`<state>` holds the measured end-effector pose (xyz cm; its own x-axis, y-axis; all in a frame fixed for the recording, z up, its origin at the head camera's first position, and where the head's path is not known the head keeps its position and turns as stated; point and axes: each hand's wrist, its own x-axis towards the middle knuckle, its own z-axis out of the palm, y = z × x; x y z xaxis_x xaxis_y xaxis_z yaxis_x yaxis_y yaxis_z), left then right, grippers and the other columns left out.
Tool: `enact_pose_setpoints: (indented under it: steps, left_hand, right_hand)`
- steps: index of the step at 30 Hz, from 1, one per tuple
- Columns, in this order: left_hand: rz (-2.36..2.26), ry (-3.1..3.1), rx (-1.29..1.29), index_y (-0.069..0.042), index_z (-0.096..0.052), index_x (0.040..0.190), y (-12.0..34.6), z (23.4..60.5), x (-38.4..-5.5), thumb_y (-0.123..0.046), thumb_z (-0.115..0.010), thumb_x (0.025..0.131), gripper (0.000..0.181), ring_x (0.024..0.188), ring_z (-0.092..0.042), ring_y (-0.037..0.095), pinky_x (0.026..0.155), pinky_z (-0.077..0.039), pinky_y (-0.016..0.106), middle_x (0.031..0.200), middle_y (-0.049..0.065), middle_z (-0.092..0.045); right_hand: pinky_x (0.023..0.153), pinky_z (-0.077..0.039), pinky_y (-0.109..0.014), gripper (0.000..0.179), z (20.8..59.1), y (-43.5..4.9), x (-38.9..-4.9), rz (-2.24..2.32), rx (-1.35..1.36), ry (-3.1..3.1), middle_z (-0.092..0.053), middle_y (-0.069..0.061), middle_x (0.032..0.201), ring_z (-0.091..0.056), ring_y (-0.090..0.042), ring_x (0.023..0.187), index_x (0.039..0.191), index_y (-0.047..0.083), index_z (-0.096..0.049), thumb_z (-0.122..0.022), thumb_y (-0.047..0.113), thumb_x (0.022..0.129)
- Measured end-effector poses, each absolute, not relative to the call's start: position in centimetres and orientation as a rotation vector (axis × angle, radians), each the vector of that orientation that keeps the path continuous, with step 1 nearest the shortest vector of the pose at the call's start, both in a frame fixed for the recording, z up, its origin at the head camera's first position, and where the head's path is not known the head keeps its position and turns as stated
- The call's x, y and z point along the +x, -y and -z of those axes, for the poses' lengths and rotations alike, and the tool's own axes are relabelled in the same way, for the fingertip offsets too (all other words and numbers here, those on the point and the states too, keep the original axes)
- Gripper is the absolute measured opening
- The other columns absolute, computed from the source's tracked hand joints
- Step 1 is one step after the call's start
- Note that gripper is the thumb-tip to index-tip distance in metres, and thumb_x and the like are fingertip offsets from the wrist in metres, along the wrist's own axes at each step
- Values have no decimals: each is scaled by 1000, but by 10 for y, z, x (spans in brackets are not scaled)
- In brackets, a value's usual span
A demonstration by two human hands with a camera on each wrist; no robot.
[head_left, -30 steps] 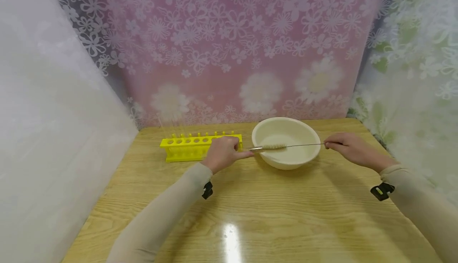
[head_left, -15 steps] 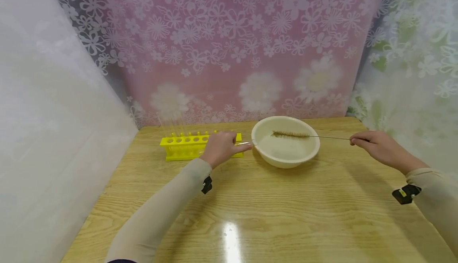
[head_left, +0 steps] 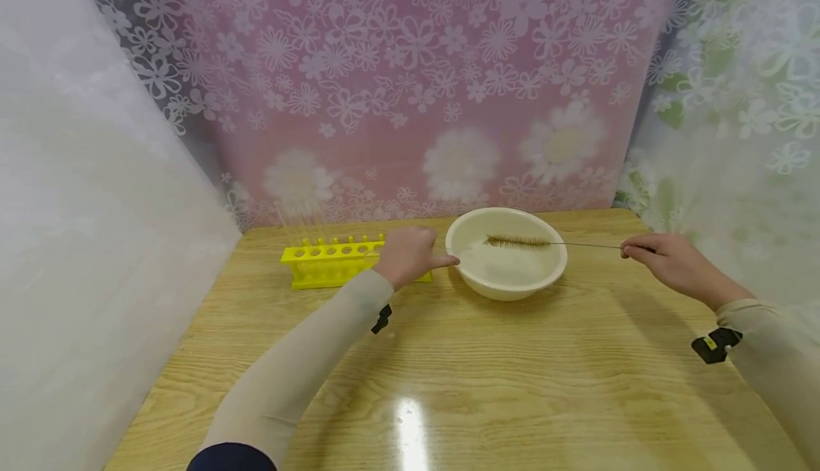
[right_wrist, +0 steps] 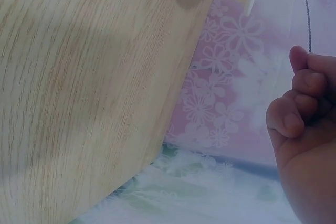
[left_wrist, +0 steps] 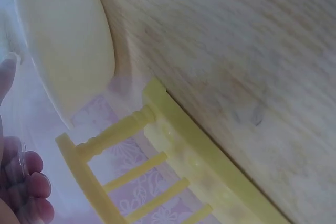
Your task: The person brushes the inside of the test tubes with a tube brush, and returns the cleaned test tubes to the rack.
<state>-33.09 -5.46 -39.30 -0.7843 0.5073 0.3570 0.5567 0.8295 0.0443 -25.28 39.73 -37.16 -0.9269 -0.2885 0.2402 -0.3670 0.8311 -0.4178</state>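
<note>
My left hand (head_left: 406, 257) grips a clear glass test tube (left_wrist: 22, 161), its fingers curled round the glass and its thumb stretched toward the basin. The hand hides most of the tube in the head view. At the right, my right hand (head_left: 660, 254) pinches the thin twisted wire (right_wrist: 307, 24) of a test tube brush (head_left: 519, 241). The brush's tan bristles lie over the inside of the cream basin (head_left: 506, 293), apart from the tube. Behind my left hand stands a yellow test tube rack (head_left: 320, 282), partly covered by it.
Several clear test tubes (head_left: 301, 222) stand upright in the left end of the rack. The wooden table (head_left: 500, 385) reaches back to a pink floral curtain (head_left: 371, 129), with pale sheets on both sides.
My right hand has moved right, drawing the brush out of the tube's mouth, and then almost stopped. My left hand keeps the tube and has turned slightly.
</note>
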Motion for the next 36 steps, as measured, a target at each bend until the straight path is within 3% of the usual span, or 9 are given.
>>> enact_pose_setpoints:
  steps: [21,26,36]
  left_hand:
    - [-258,2617,-1007,-17,-74,92,39,368,-339,-72,-70,79,56,48,-48,8,42,-33,25,65,-7,-61]
    - [-320,2574,-1042,-18,-72,91,36,366,-341,-73,-70,79,56,50,-50,8,43,-36,25,71,-7,-65]
    - [-429,2506,-1101,-19,-69,83,29,359,-341,-74,-71,76,55,48,-43,6,42,-33,24,66,-10,-61]
  right_hand:
    - [68,-51,-25,29,372,-393,-252,-694,489,2843,-71,-22,112,-53,16,86,119,-3,-69,-50,14,107]
    - [66,-50,-26,28,372,-392,-251,-681,502,2826,-71,-22,110,-55,13,86,118,-3,-70,-51,13,106]
    - [64,-49,-26,26,375,-390,-253,-648,515,2817,-72,-21,108,-61,5,85,117,-3,-70,-52,11,106]
